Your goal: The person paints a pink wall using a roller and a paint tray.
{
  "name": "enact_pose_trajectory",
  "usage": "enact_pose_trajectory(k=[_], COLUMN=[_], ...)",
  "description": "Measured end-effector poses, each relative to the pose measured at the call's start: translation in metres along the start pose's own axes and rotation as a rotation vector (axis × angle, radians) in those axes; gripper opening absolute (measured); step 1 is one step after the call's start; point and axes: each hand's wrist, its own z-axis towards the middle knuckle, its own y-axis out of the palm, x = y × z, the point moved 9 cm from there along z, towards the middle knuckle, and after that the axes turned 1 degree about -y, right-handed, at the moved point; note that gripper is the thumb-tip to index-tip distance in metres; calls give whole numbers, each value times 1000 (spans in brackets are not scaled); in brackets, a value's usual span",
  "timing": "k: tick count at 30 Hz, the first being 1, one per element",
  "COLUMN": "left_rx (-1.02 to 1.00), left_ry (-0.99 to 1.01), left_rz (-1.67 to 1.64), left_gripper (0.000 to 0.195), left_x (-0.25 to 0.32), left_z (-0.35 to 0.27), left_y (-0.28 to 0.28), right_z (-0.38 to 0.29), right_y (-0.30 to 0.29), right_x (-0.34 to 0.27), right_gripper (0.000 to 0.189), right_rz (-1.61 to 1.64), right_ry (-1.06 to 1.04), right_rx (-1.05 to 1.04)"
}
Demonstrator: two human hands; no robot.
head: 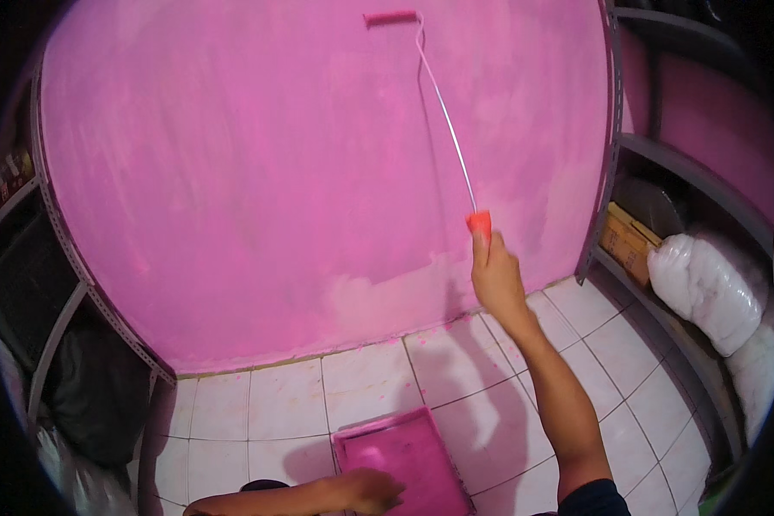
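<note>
My right hand grips the orange handle of a paint roller with a long thin metal rod. Its small pink roller sleeve rests level against the pink wall, high up in the view. The wall's pink is streaky, with paler patches low down and at the right. Below, my left hand hangs over the pink-coated paint tray on the floor. That hand is blurred and appears to hold nothing; how its fingers are set is unclear.
White floor tiles carry pink drips near the wall's foot. A metal shelf with dark bundles stands left. The right shelf holds a cardboard box and white stuffed plastic bags.
</note>
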Motion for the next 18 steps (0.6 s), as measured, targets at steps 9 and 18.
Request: enact_pose_trajectory(k=[9, 18], left_rx=[-203, -179], left_ry=[-124, -81], left_rz=[-111, -109], left_gripper=[43, 40], left_x=[-5, -12], left_z=[-2, 2], left_y=[8, 25], right_z=[-95, -34], right_y=[38, 2], right_x=[100, 42], right_gripper=[39, 40], right_rz=[-85, -116], right_ry=[107, -45], right_rx=[-190, -131])
